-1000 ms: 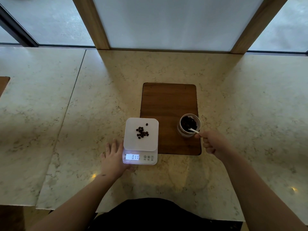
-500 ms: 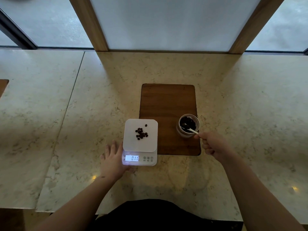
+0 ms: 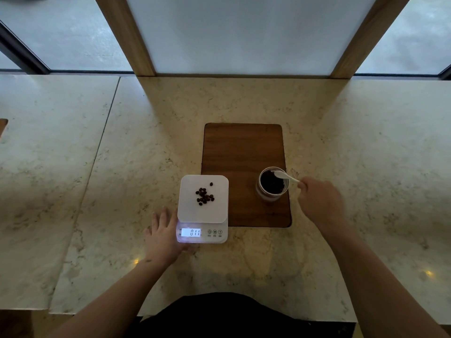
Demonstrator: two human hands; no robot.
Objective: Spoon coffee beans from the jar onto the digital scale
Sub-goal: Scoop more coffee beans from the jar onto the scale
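Two bare hands work around the digital scale [image 3: 202, 208], a white square-topped unit with rounded corners and a lit display. Left hand [image 3: 164, 236] lies flat on the marbled stone tabletop [image 3: 366, 142], fingers [image 3: 159, 219] spread wide, touching the scale's left edge. A small heap of dark coffee beans [image 3: 204, 196] sits on the smooth weighing plate. To the right of the scale, on a dark wooden board [image 3: 244, 147], stands the round glass jar [image 3: 272, 184], full of beans. Right hand [image 3: 319, 203] is just right of the jar, fingers closed on the handle of a white spoon [image 3: 285, 176]; its bowl rests over the jar's far rim, seemingly empty, though that is hard to make out.
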